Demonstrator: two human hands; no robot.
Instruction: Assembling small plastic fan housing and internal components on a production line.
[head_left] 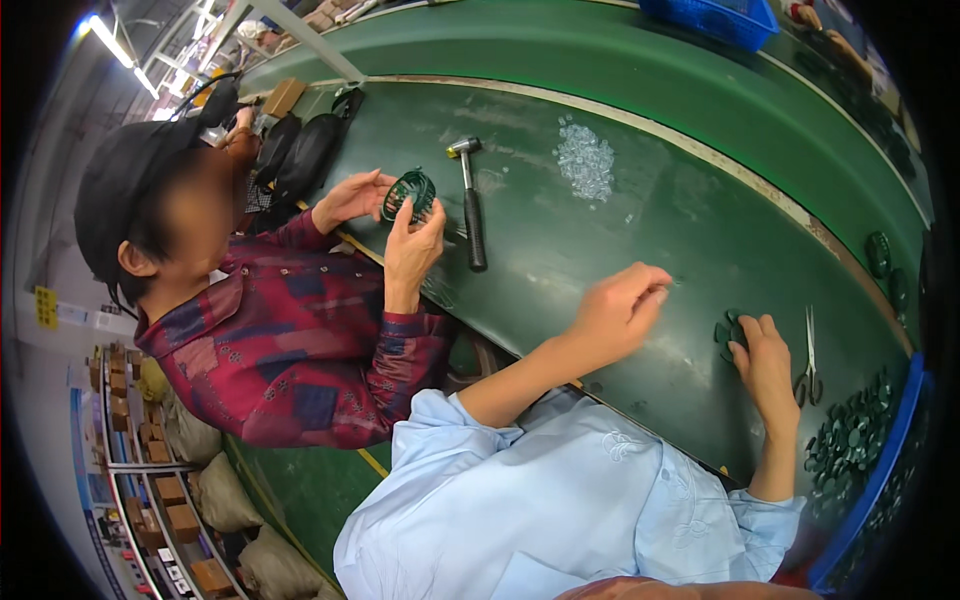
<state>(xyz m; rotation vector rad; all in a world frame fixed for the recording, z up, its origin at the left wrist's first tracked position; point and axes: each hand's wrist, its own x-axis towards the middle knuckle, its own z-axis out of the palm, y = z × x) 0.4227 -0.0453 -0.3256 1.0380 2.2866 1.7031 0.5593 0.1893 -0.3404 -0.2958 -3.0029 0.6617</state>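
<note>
My left hand [625, 310] is above the green work table [560, 255], its thumb and fingertips pressed together. Whatever is between them, if anything, is too small to make out. Farther right, my right hand [766, 362] rests low over the table, thumb and fingers curled around a few flat dark green oval pieces [724, 338]. Just right of that hand lies a pair of scissors [809, 360], blades pointing away. A heap of similar dark green pieces [853, 437] spreads by my right forearm.
To my left a co-worker in a plaid shirt holds a round green openwork thing [409, 194]. Near them lies a black-handled hammer [472, 205]. Small clear pieces [585, 160] are piled farther back. A blue edge [880, 470] borders the right side; a blue basket [715, 20] stands beyond.
</note>
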